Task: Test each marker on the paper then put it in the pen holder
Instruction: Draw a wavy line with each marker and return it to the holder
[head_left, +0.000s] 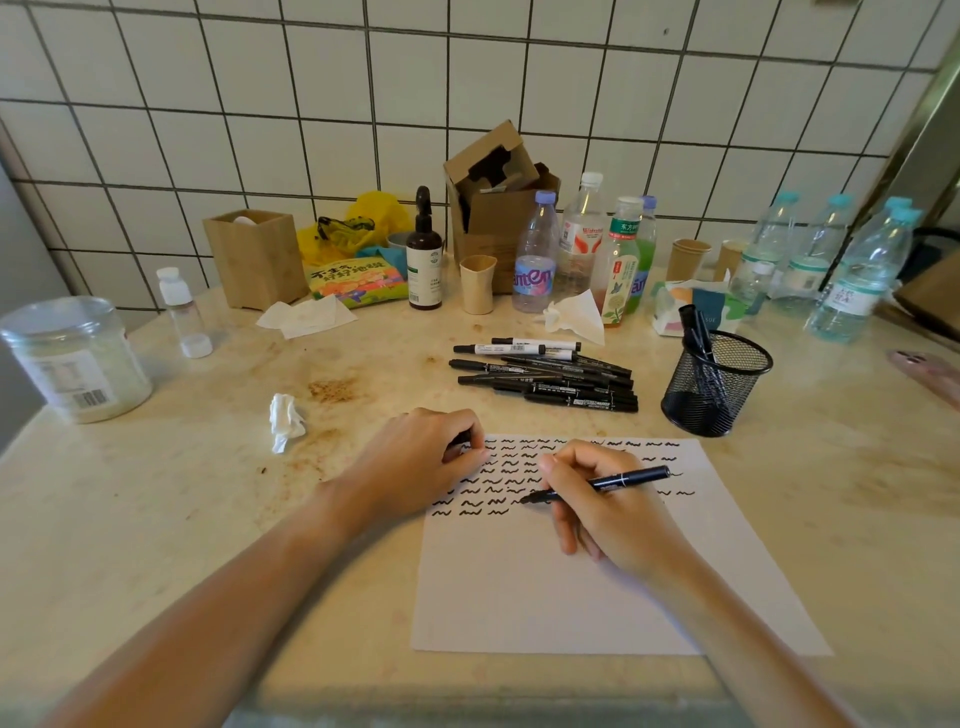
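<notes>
Two bare forearms are seen, and no sleeve is shown on either of them (up to the frame edge). No ring, watch or bracelet is worn on the left hand (421, 462) or on the right hand (608, 514). The fingers (563, 525) are slim, and the nails are kept short.

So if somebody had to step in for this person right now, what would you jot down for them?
Right hand: holds a black marker, tip on the paper at the end of the last row of squiggles.
Left hand: rests curled on the paper's top left corner, pinching something small and dark, probably the cap.
Done: several rows of test marks; a few markers already stand in the mesh pen holder.
Left: finish this mark, cap the marker, drop it in the holder, then work through the pile of markers lying beyond the paper.
</notes>
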